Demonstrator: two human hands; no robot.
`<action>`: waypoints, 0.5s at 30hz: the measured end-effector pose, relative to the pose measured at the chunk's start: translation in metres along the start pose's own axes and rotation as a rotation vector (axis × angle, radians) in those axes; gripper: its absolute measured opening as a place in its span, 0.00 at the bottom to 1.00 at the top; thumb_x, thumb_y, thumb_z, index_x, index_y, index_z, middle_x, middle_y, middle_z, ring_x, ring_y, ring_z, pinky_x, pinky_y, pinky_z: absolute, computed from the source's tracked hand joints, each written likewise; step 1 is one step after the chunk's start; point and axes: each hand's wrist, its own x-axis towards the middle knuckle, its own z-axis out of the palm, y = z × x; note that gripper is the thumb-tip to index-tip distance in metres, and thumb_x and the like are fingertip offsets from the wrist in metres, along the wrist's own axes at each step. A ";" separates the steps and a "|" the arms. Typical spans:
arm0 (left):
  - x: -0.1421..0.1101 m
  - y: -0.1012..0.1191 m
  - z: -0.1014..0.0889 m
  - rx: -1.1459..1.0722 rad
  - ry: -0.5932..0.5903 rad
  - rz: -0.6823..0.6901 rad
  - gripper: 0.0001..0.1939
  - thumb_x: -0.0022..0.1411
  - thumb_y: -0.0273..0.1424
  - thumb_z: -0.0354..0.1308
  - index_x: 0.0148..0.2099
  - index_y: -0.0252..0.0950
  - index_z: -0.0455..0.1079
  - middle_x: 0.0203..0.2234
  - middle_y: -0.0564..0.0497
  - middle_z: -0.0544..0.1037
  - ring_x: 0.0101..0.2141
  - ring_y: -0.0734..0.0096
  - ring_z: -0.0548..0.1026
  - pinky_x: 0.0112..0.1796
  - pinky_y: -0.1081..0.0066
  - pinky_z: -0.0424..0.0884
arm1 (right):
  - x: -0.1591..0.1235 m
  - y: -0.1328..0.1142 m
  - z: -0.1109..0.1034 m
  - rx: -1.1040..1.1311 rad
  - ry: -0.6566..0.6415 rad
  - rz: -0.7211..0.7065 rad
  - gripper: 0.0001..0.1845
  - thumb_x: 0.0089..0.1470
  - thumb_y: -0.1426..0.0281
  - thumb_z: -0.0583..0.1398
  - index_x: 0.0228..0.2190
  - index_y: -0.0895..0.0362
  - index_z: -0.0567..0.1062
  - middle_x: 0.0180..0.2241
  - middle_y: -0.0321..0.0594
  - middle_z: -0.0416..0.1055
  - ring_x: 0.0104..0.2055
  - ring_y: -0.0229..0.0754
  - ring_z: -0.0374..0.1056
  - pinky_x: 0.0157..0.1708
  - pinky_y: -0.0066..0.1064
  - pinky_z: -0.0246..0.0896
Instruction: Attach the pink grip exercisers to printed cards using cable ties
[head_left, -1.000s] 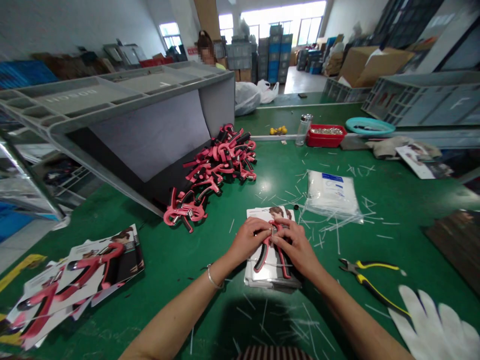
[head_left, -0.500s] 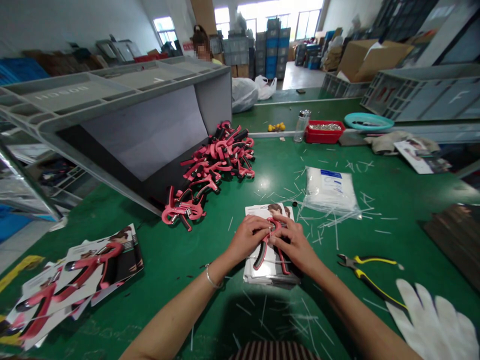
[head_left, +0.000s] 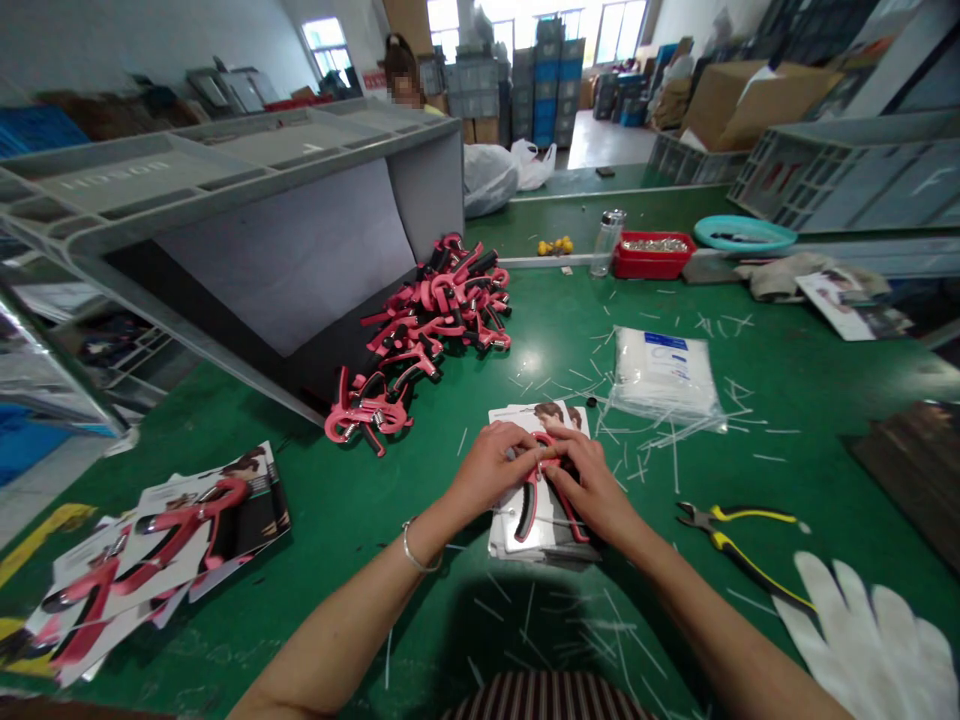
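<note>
A pink-and-black hand-grip exerciser (head_left: pixel 529 508) lies on a stack of printed cards (head_left: pixel 504 540) in front of me, its two handles spread toward me. My left hand (head_left: pixel 496 462) is bent over its upper left side, fingers closed near the top. From the other side my right hand (head_left: pixel 589 480) pinches around the same spot, thumb and forefinger against the exerciser's top. The fingertips of both hands nearly meet there and partly cover the spring area. Whether a thin tie is between them is too small to tell.
A pile of exercisers (head_left: pixel 442 305) spills from a tipped grey crate (head_left: pixel 300 160). Carded exercisers (head_left: pixel 180 530) lie left. To the right are a bag of white ties (head_left: pixel 664 375), scattered tie ends, cutting pliers (head_left: pixel 720 530), a white glove (head_left: pixel 870 640) and a red tray (head_left: pixel 654 262).
Both hands stay at the top of the exerciser with small finger shifts. Its handles have swung slightly to the right on the cards. The view has tilted a little.
</note>
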 end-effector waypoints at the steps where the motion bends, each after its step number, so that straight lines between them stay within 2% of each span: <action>1: 0.002 0.003 0.002 0.052 0.045 -0.005 0.09 0.65 0.33 0.57 0.32 0.37 0.73 0.32 0.51 0.78 0.39 0.66 0.73 0.46 0.66 0.64 | 0.003 0.002 0.002 -0.013 0.022 -0.001 0.09 0.60 0.66 0.57 0.42 0.51 0.74 0.58 0.44 0.65 0.63 0.51 0.56 0.59 0.49 0.47; 3: 0.004 0.007 0.007 0.134 0.129 0.009 0.09 0.65 0.32 0.56 0.32 0.37 0.72 0.31 0.51 0.77 0.39 0.65 0.72 0.47 0.64 0.63 | 0.011 0.007 0.008 -0.037 0.087 0.002 0.11 0.59 0.67 0.58 0.44 0.52 0.72 0.56 0.46 0.67 0.61 0.52 0.58 0.58 0.49 0.49; 6: -0.002 0.007 0.016 0.225 0.154 0.111 0.09 0.67 0.31 0.53 0.35 0.36 0.71 0.33 0.49 0.76 0.41 0.64 0.70 0.47 0.62 0.63 | 0.029 0.013 0.016 -0.048 0.170 0.000 0.12 0.58 0.69 0.56 0.44 0.53 0.71 0.54 0.47 0.68 0.60 0.52 0.59 0.58 0.49 0.48; 12: -0.038 -0.002 0.026 0.481 -0.020 0.351 0.12 0.70 0.28 0.47 0.37 0.35 0.71 0.35 0.45 0.75 0.42 0.61 0.68 0.49 0.58 0.62 | 0.041 0.016 0.020 -0.018 0.159 -0.038 0.06 0.55 0.70 0.58 0.37 0.54 0.71 0.54 0.47 0.69 0.59 0.50 0.60 0.58 0.47 0.48; 14: -0.047 0.001 0.023 0.518 -0.020 0.323 0.11 0.70 0.30 0.47 0.40 0.36 0.71 0.38 0.45 0.75 0.44 0.60 0.69 0.50 0.57 0.62 | 0.037 0.011 0.015 -0.014 0.144 -0.051 0.03 0.56 0.69 0.58 0.35 0.54 0.71 0.52 0.46 0.69 0.58 0.51 0.60 0.57 0.48 0.49; 15: -0.050 0.003 0.020 0.528 0.020 0.266 0.10 0.70 0.32 0.49 0.43 0.36 0.71 0.41 0.44 0.75 0.45 0.59 0.69 0.50 0.57 0.63 | 0.033 0.007 0.011 -0.017 0.127 -0.060 0.03 0.57 0.69 0.58 0.35 0.54 0.72 0.51 0.46 0.70 0.57 0.51 0.61 0.56 0.47 0.50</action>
